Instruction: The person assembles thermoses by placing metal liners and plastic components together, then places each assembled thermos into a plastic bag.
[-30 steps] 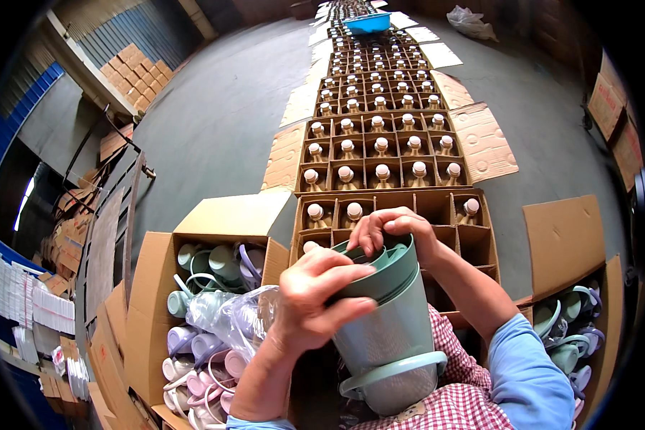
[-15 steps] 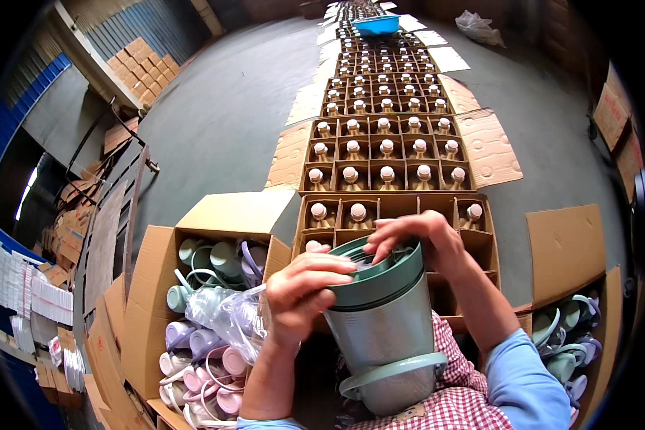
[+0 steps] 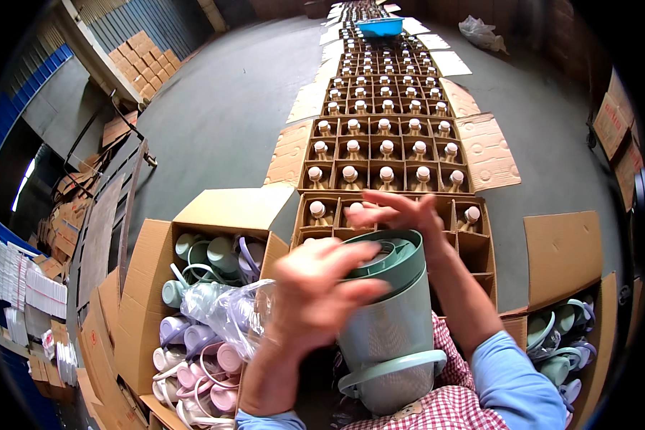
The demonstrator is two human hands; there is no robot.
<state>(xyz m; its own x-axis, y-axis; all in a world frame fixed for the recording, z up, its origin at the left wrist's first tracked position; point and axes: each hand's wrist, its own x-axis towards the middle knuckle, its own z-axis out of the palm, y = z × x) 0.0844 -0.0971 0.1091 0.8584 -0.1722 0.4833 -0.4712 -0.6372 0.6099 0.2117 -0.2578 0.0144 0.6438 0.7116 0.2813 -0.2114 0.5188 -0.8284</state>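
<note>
A tall pale green container (image 3: 387, 326) with a darker green rim and a light green carrying handle (image 3: 394, 369) stands upright against my checked apron. Inside its mouth sit smaller green ring-shaped parts (image 3: 401, 254), partly covered by my fingers. My left hand (image 3: 319, 287), smeared by motion, is at the rim's left side with its thumb and fingers apart. Above the far side of the rim, my right hand (image 3: 401, 211) has its fingers stretched out to the left. Neither hand visibly grips anything.
A long row of divided cartons (image 3: 387, 158) holds white-capped bottles ahead of me. Open boxes of pastel handled cups (image 3: 222, 251) stand at left and right, with clear plastic bags (image 3: 226, 312) on the left one. A blue basin (image 3: 380, 27) rests far along the row.
My right hand has lifted off the container's rim and moved up and left. My left hand has shifted right, its fingers spreading over the rim. The container has stayed nearly in place.
</note>
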